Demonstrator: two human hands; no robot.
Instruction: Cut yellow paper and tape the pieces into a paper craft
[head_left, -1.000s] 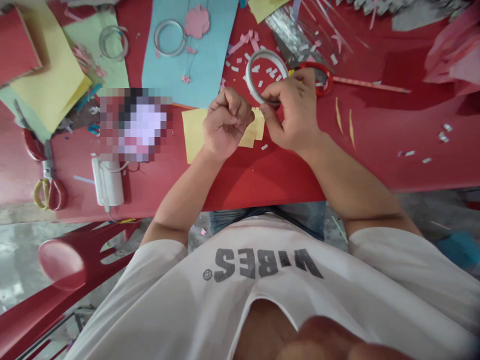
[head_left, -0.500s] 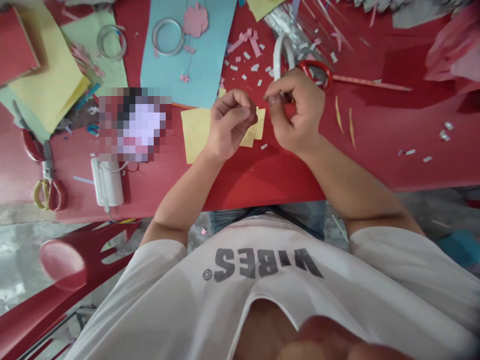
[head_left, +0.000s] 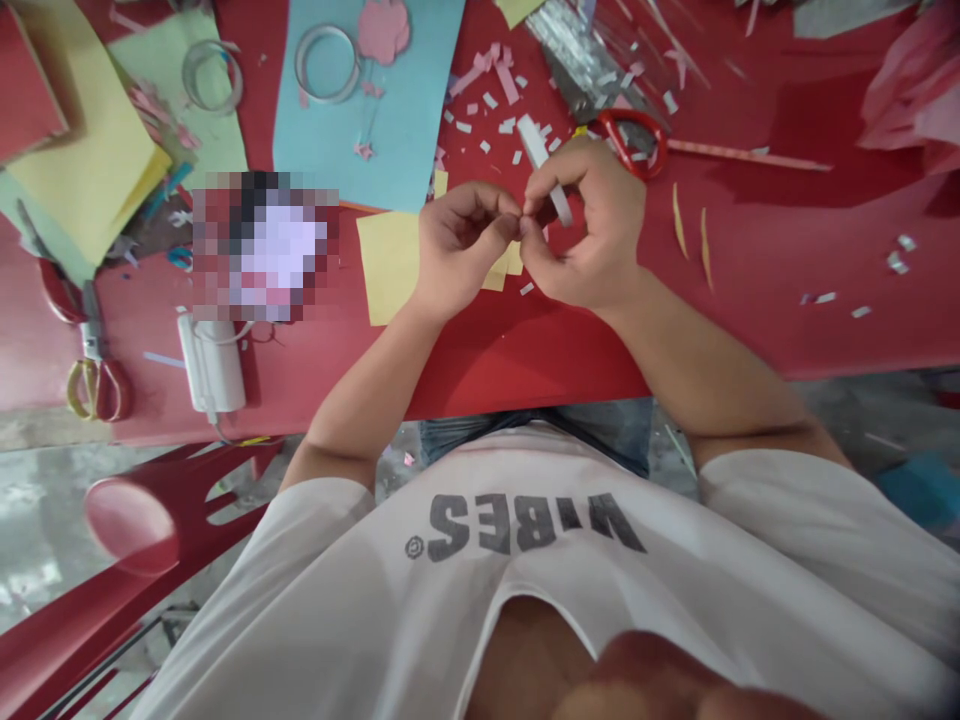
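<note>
white strip (head_left: 541, 160) slants up-left from right hand (head_left: 596, 225), curled shut on it | left hand (head_left: 461, 258) pinched shut, any hold hidden | red table (head_left: 487, 365)

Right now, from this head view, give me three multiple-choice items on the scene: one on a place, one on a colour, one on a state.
1. The pale ring lies on: A. yellow paper; B. sky-blue paper; C. the bare table.
2. The scissors nearest the right hand have handles that are: A. yellow; B. blue; C. red.
3. The white strip is: A. held in the right hand; B. lying on the table; C. stuck to the sky-blue paper.

1 B: the ring sits on the blue sheet.
2 C: red loops show beside the hand.
3 A: the hand closes around it.
</note>
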